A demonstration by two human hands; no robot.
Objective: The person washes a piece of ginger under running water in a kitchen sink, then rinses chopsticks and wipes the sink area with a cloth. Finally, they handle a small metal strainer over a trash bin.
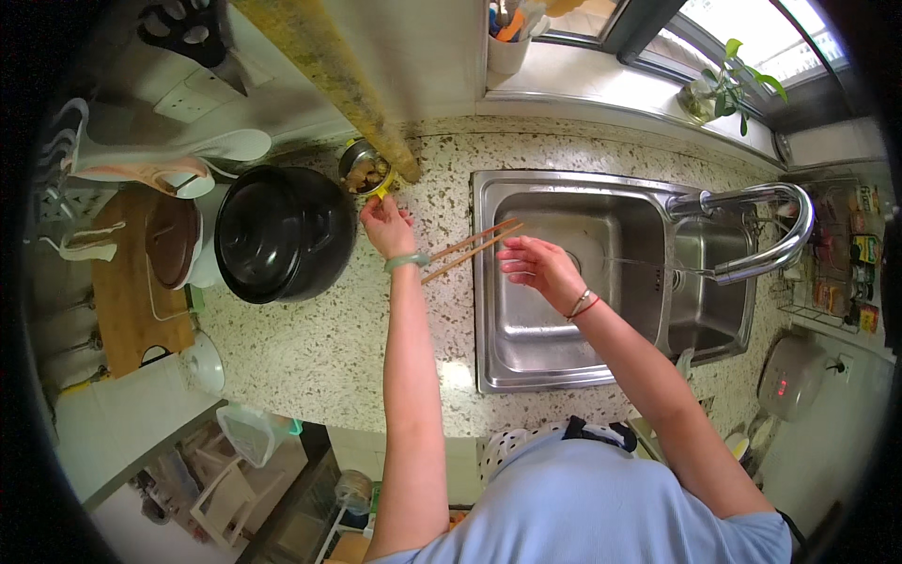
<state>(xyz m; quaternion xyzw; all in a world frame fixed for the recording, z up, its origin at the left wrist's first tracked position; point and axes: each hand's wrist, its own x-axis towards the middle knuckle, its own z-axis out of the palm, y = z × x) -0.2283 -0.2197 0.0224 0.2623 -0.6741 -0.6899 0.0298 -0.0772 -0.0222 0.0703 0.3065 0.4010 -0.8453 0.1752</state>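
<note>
My left hand reaches to the back of the counter, its fingers curled onto the yellow edge of a small round container that holds brownish lumps. Two wooden chopsticks lie slantwise from beside my left wrist across the left rim of the steel sink; their far ends stick out over the basin. Over the left part of that basin hovers my right hand, fingers loosely stretched with nothing visible in them. Its fingertips are close to the chopsticks, and I cannot tell whether they touch.
A lidded black pot stands left of my left hand. Behind the container rises a yellowish pipe. The curved faucet lets a thin stream of water into the sink. A cutting board and hanging spoons are far left.
</note>
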